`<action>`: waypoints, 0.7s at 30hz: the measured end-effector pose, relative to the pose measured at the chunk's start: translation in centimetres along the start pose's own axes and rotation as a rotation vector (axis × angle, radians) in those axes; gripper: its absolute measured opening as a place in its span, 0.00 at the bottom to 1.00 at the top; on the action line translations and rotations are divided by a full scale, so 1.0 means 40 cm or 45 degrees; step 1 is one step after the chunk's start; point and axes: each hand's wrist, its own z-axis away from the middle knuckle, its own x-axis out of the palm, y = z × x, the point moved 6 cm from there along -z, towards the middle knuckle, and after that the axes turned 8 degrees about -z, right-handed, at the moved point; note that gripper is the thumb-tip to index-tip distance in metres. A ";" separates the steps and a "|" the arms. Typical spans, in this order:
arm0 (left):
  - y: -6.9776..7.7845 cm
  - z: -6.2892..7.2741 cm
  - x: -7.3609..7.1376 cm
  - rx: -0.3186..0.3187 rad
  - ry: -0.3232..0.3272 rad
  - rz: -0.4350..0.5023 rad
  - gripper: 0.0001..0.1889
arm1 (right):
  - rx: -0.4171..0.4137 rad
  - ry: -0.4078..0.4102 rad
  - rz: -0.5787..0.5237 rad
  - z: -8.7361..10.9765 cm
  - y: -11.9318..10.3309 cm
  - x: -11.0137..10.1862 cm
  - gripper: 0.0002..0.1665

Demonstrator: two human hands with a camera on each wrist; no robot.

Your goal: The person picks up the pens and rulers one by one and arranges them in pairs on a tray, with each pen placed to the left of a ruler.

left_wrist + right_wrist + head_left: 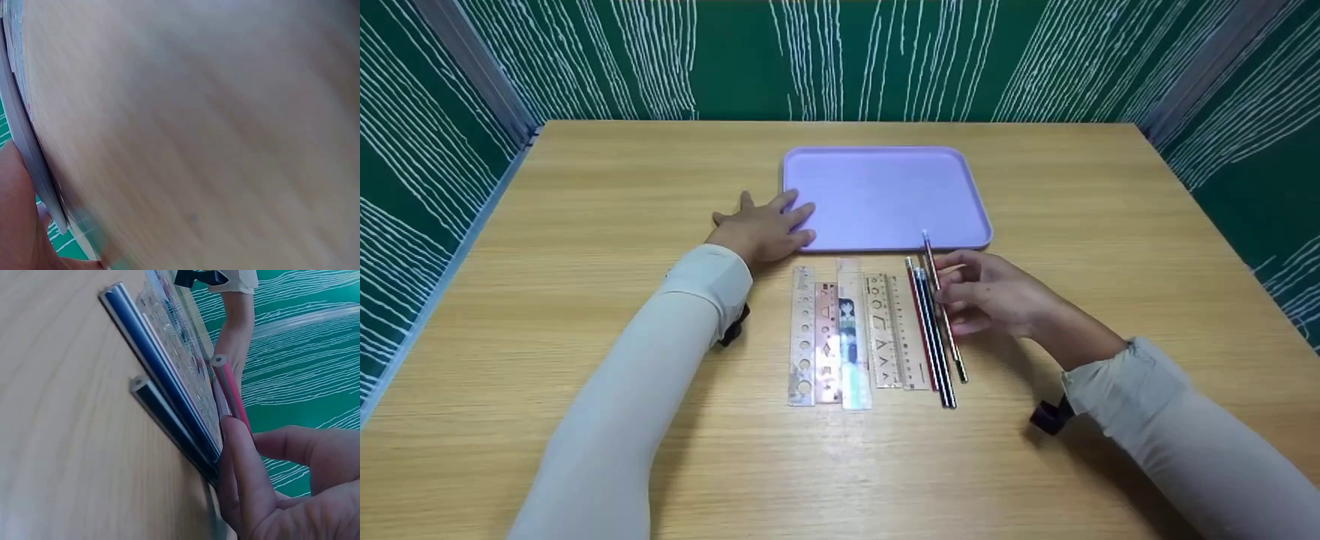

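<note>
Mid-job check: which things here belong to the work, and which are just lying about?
Likely the work:
red-striped pencil, pinched by the right hand
lilac tray, touched by the left hand
other pencils and rulers, lined up nearby

Just surroundings:
wood-grain tabletop
white-streaked green backdrop

Head view looks down, wrists look close; head and left seemingly share tray.

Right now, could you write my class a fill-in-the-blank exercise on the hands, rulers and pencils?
The left hand touches the purple tray, while the ____ hand pinches a red pencil.
In the head view, the rulers lie to the ____ of the dark pencils.
Counting from the left there, the pink ruler comes ____.
Missing words: right; left; second.
</note>
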 end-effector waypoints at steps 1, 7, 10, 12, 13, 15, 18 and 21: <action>-0.001 -0.001 0.000 -0.001 0.000 0.003 0.35 | -0.008 0.000 -0.005 -0.004 -0.002 0.003 0.35; -0.001 -0.001 0.001 -0.003 -0.003 0.011 0.35 | -0.028 0.010 -0.009 -0.027 -0.021 0.019 0.36; 0.001 -0.001 0.000 0.001 -0.001 0.018 0.35 | -0.031 0.006 -0.025 -0.041 -0.033 0.027 0.36; 0.001 0.000 0.001 0.004 0.002 0.020 0.35 | -0.034 0.003 -0.045 -0.053 -0.040 0.033 0.36; 0.001 0.000 0.001 0.005 0.004 0.022 0.35 | -0.035 0.002 -0.055 -0.059 -0.044 0.035 0.35; 0.000 0.001 0.000 0.004 0.006 0.018 0.35 | -0.037 0.002 -0.078 -0.070 -0.052 0.040 0.35; -0.001 0.002 0.000 0.003 0.006 0.018 0.35 | -0.043 0.004 -0.107 -0.087 -0.064 0.047 0.35; -0.001 0.001 0.001 0.007 0.004 0.019 0.35 | -0.053 0.007 -0.127 -0.103 -0.076 0.055 0.34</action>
